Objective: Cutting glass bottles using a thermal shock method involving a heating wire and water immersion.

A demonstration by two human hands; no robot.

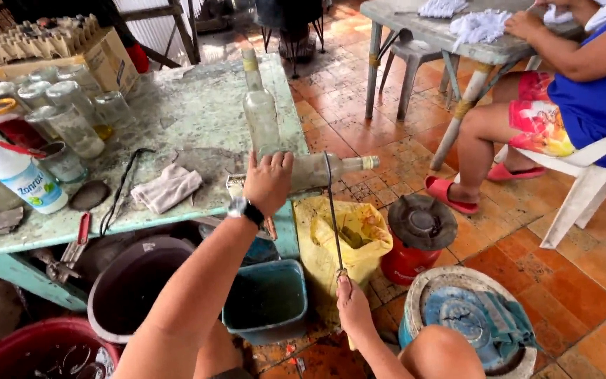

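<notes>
My left hand, with a black wristwatch, grips a clear glass bottle lying on its side over the corner of the worn green table, its neck pointing right. My right hand holds the lower end of a thin dark string or wire that runs up and loops over the bottle's body. A second clear bottle stands upright on the table just behind my left hand.
Several glass jars, a white plastic bottle, a rag and a cardboard box sit on the table. Below are a yellow bag, blue bin, red canister and buckets. A seated person works at right.
</notes>
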